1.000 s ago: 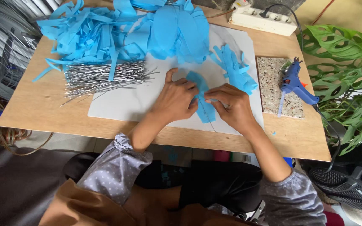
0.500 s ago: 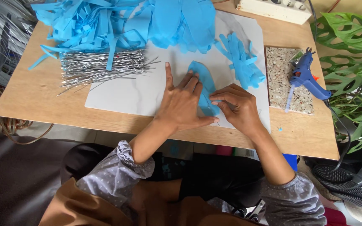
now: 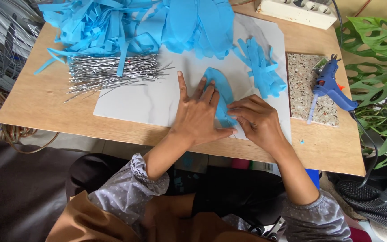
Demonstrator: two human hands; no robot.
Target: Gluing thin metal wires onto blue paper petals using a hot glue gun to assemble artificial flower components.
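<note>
Left hand (image 3: pixel 198 114) flat, pressing blue leaf-shaped piece (image 3: pixel 220 89) onto white board (image 3: pixel 144 101); right hand (image 3: pixel 256 121) pinching its lower edge, hands touching; wire bundle (image 3: pixel 113 71) and many blue strips (image 3: pixel 99 27) unused, early stage, glue gun (image 3: pixel 330 85) resting aside

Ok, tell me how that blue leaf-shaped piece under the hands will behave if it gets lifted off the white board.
The blue leaf-shaped piece looks thin and sheet-like, so it would probably flop and weigh little. The left hand presses it flat on the white board, suggesting it curls or shifts easily. It is flat, so unlikely to roll.
</note>
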